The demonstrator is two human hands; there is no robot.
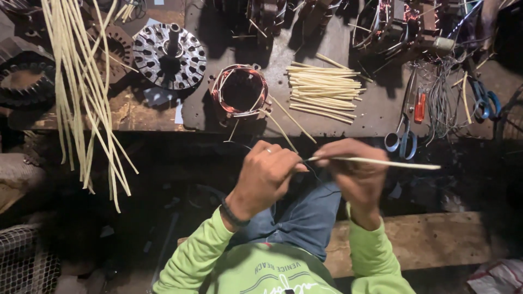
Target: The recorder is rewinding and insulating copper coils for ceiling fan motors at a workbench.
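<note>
Threading pale sleeve (pixel 376 162), both hands (pixel 267 174) (pixel 354 169).

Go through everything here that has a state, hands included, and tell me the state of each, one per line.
Left hand: closed, pinching the stick's end.
Right hand: closed around the stick.
Pale stick: held level between both hands.
Stator: wound with copper wire, lying flat.
Cut sticks: stacked in a pile.
Scissors: closed, at the table edge.

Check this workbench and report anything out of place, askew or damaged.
Nothing looks broken. The neat pile of pale sleeves has strays: a few lie slanted off the stator with copper windings across the table edge. A long bundle of sleeves hangs over the edge at left. The wires at right are tangled.
</note>
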